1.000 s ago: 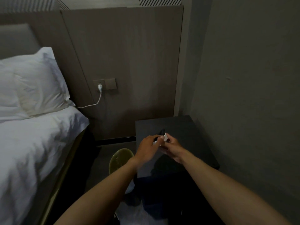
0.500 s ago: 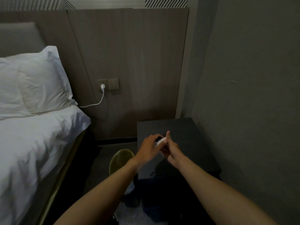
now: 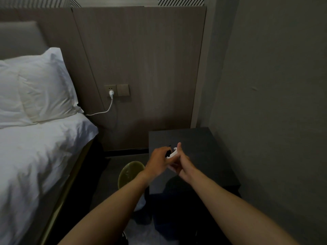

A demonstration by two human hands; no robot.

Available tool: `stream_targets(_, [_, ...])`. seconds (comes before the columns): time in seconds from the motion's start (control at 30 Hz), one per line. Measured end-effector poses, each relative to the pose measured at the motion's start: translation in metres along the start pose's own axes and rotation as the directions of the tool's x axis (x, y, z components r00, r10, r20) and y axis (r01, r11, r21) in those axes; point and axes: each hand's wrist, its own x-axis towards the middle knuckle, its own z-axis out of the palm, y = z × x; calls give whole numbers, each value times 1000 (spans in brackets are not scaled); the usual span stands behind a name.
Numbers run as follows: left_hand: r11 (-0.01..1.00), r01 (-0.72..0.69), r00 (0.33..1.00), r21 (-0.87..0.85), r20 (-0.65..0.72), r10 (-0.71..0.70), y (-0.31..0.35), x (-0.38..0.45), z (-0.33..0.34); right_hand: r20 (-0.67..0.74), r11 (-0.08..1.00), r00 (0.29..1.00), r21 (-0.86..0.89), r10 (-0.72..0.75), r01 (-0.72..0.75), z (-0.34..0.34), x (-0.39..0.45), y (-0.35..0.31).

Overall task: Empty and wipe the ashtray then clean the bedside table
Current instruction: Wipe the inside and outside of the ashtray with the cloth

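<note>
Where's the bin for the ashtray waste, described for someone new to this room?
Find the white bed and the black bedside table. The waste bin stands on the floor between them, beside the left hand. It alone is round, with a yellowish-green liner.

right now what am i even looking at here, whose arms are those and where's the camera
The camera sits on a person's head, looking forward and down, so the two bare arms are the wearer's own. The left hand and right hand meet above a dark bedside table, working a small white thing between them; what it is, I cannot tell, nor which hand grips it. Nothing else shows on the tabletop. A greenish bin stands on the floor between table and bed. A white charger cable hangs from the wall socket.
</note>
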Motion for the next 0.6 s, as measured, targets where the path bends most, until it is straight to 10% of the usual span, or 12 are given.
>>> stream_targets(0.6, [960, 19, 998, 278, 52, -35, -9, -14, -6, 9, 999, 1000, -41, 28, -27, 4, 6, 13])
